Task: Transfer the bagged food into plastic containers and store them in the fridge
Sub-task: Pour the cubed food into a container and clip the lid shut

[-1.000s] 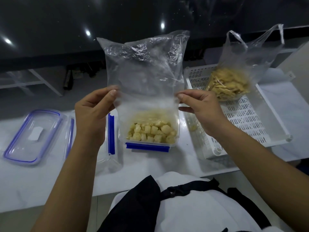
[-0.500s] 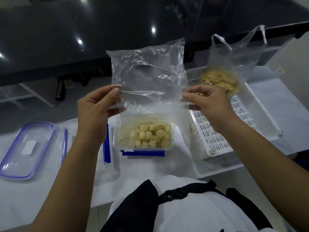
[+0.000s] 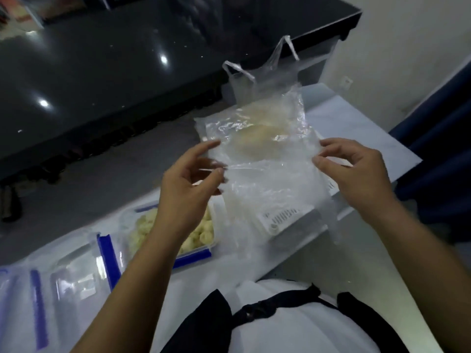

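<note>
I hold an empty clear plastic bag stretched in the air between both hands. My left hand pinches its left edge and my right hand pinches its right edge. Below my left forearm sits a clear container with blue clips, filled with pale yellow food cubes. Behind the held bag, a second handled plastic bag with yellow food stands in the white slotted tray; its contents show blurred through the plastic.
Clear lids and containers with blue clips lie on the white table at the left. A dark glossy counter runs behind the table. A blue chair or panel stands at the right.
The bag has moved right, away from above the filled container, and now hangs over the tray. My view has swung to the right and tilted.
</note>
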The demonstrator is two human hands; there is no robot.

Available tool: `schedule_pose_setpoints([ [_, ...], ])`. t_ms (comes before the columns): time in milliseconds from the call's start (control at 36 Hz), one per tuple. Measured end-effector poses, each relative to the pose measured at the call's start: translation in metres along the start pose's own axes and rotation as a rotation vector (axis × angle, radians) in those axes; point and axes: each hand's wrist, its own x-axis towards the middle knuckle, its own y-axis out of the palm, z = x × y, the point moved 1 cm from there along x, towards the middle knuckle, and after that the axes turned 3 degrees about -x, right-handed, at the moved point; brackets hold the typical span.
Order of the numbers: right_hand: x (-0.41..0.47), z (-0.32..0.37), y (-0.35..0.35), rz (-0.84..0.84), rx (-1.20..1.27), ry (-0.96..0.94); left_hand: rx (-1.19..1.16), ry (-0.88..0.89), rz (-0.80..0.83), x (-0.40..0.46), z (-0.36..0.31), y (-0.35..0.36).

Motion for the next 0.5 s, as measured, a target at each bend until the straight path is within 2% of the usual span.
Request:
schedule_pose_setpoints([
  [194,0.012,-0.057,-0.035,0.071,-0.178,0.208,0.066,-0.246,0.159,0.001,0.036,0.053],
  [278,0.02,-0.073,-0.039,0.078,-0.256,0.274,0.214,-0.296,0.207,0.002,0.046,0.066],
  [333,0.025,-0.076,-0.039,0.049,-0.315,0.29,0.431,-0.224,0.213,0.003,0.049,0.071],
  [417,0.028,-0.072,-0.031,0.068,-0.442,0.11,0.687,0.009,0.192,0.004,0.047,0.078],
  [500,0.028,-0.06,-0.011,0.261,-0.596,-0.152,0.868,0.112,0.366,0.008,0.047,0.093],
])
